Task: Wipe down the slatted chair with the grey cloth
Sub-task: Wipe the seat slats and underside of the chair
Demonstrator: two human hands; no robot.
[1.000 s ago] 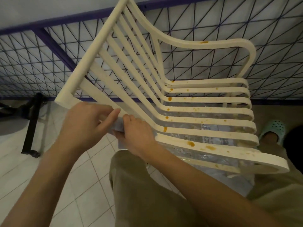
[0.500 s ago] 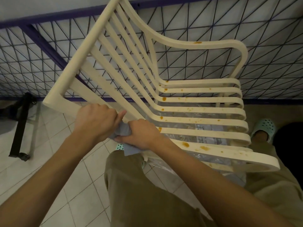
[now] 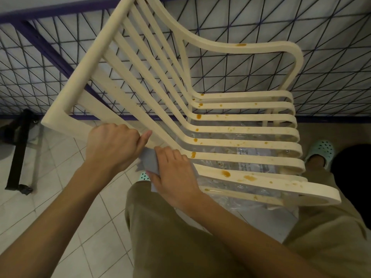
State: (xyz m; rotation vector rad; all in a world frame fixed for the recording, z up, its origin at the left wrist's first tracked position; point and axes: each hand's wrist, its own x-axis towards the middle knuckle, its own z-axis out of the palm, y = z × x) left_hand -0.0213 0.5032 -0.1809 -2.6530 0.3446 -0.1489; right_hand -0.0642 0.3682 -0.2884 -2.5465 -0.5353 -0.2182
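1. The right hand (image 3: pixel 174 175) clasps the grey cloth (image 3: pixel 147 159), pressing it on the nearest slat.
2. The left hand (image 3: pixel 114 149) is clenched round the slatted chair (image 3: pixel 251 117) frame just beside it.
3. Orange stains (image 3: pixel 225 173) dot the seat slats.
4. A plastic sheet (image 3: pixel 249 153) lies beneath; a mesh fence (image 3: pixel 261 27) stands behind and a black stand (image 3: pixel 19 153) at left.

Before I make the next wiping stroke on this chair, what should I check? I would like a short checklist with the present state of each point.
1. Left hand grips the chair: ok.
2. Right hand holds the cloth: ok.
3. Cloth against the nearest slat: ok.
4. Seat slats free of orange stains: not ok, many spots.
5. Cloth damp enough: cannot tell.
6. Plastic sheet lies under the seat: ok.
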